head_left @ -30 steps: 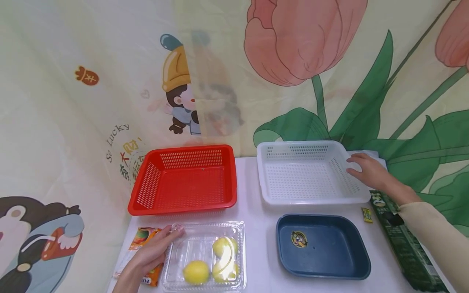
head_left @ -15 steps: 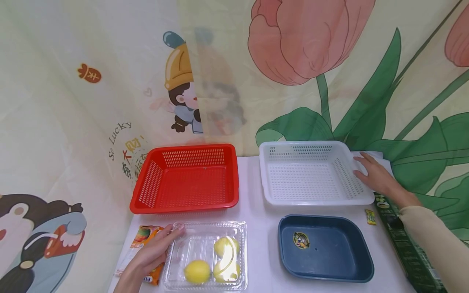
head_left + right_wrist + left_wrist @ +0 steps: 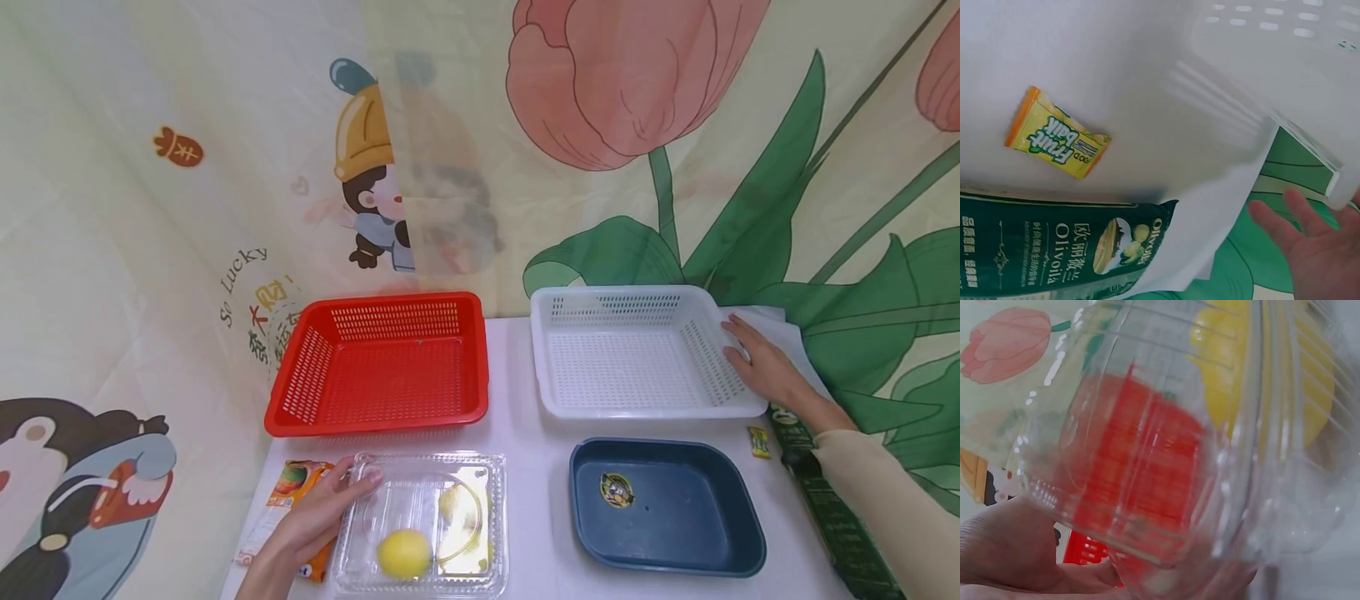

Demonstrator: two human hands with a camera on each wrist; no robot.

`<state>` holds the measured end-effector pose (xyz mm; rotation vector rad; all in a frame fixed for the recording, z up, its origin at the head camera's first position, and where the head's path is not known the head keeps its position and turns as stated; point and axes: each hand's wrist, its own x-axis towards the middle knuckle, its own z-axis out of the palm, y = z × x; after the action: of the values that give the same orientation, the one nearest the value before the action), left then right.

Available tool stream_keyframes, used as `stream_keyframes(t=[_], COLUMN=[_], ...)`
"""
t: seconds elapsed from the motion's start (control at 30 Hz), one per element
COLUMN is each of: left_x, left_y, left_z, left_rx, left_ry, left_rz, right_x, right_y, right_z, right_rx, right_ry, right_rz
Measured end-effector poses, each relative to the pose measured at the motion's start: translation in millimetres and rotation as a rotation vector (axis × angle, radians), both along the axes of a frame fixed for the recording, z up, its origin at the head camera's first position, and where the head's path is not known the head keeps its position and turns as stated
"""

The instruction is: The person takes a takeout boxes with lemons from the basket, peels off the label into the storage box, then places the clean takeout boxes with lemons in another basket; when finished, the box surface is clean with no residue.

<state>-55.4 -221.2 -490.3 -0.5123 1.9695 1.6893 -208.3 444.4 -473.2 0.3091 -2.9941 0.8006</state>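
Observation:
My left hand (image 3: 315, 512) grips the upper left corner of a clear plastic clamshell box (image 3: 397, 496). Inside the box lies a yellow lemon (image 3: 404, 553); glare on the lid mostly hides more yellow fruit at its right. In the left wrist view the box (image 3: 1129, 444) fills most of the picture, with fingers and palm at its lower edge. My right hand (image 3: 772, 367) is at the right rim of a white perforated basket (image 3: 630, 411), fingers extended and spread. Nothing is within that hand (image 3: 1322, 256) in the right wrist view, its fingertips close by the basket's corner.
A red perforated basket (image 3: 382, 423) stands behind the box. In front of the white basket sits a dark blue basin (image 3: 675, 517). A small yellow candy packet (image 3: 759, 442) and a long green package (image 3: 832, 512) lie at the right; an orange packet (image 3: 285, 492) lies partly behind my left hand.
My right hand has shifted slightly right, from over the white basket's rim to its outer side. The glare on the box lid has spread over the right-hand fruit. The left hand keeps its grip.

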Motion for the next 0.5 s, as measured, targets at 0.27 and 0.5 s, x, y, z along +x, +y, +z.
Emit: stream_keyframes(t=[0.27,0.5], left_x=[3.9,6.1], left_y=[2.5,2.0], left_z=[-1.7,-4.8], left_rx=[0.054,0.105], left_ry=[0.001,0.013], left_rz=[0.047,0.066], right_x=[2.4,3.2], right_y=[-2.7,-3.9], right_z=[-3.9,-4.6], right_rx=[-0.037,-0.056], right_ry=[-0.01,-0.013], right_rz=[-0.02,-0.032])
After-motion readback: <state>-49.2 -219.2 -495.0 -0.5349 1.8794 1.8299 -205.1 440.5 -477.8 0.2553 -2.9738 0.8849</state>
